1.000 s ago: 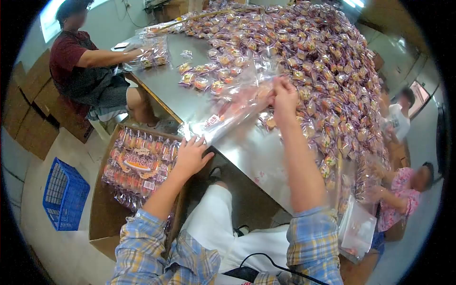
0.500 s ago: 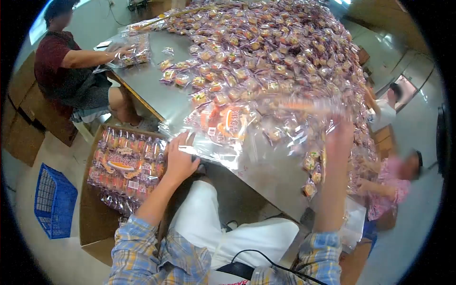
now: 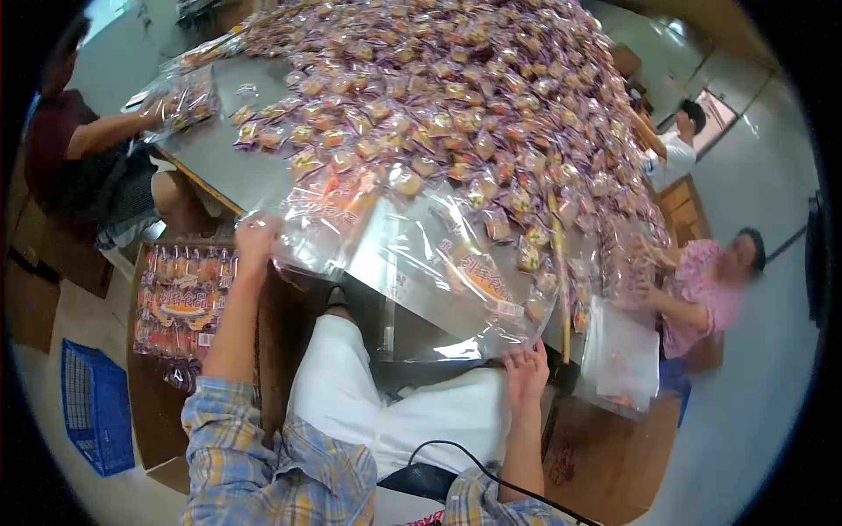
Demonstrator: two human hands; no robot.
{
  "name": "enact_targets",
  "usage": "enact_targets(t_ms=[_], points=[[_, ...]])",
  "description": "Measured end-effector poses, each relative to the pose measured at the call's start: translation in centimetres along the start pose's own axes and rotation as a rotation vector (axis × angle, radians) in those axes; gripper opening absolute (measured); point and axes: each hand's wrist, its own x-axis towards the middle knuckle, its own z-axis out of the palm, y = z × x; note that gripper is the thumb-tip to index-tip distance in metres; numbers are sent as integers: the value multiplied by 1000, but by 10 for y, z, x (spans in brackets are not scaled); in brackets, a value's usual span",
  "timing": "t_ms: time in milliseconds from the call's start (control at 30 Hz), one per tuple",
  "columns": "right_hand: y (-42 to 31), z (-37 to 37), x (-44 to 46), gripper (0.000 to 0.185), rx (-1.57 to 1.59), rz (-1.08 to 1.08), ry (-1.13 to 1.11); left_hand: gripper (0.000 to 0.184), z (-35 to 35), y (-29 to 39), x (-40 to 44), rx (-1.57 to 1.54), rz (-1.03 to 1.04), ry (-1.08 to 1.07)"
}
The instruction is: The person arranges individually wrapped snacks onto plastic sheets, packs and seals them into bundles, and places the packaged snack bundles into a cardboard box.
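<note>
we seem to be spreading the printed bag (image 3: 465, 280) at twelve o'clock, left hand (image 3: 257, 241) gripping its nine-o'clock edge, right hand (image 3: 526, 373) pinching its four-o'clock corner; next calls for an even pull

A pale greenish wall (image 3: 132, 44) at upper left; a metal-topped table (image 3: 263, 77) with a yellowish edge (image 3: 206, 184); light floor (image 3: 95, 320) at lower left; at upper right a bright, blurred panel (image 3: 717, 116), perhaps a doorway or window; a patch of glare (image 3: 675, 28) nearby
</note>
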Motion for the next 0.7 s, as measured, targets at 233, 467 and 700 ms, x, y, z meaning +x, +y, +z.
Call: enact_targets(t_ms=[233, 467, 700], points=[[5, 7, -9, 54, -416, -94, 165, 66, 4, 4, -57, -9, -117, 14], [14, -28, -39, 36, -588, -146, 119, 70, 46, -67, -169, 131, 253, 284], [-2, -47, -82, 36, -652, 206, 11, 51, 64, -69, -217, -328, -570, -494]])
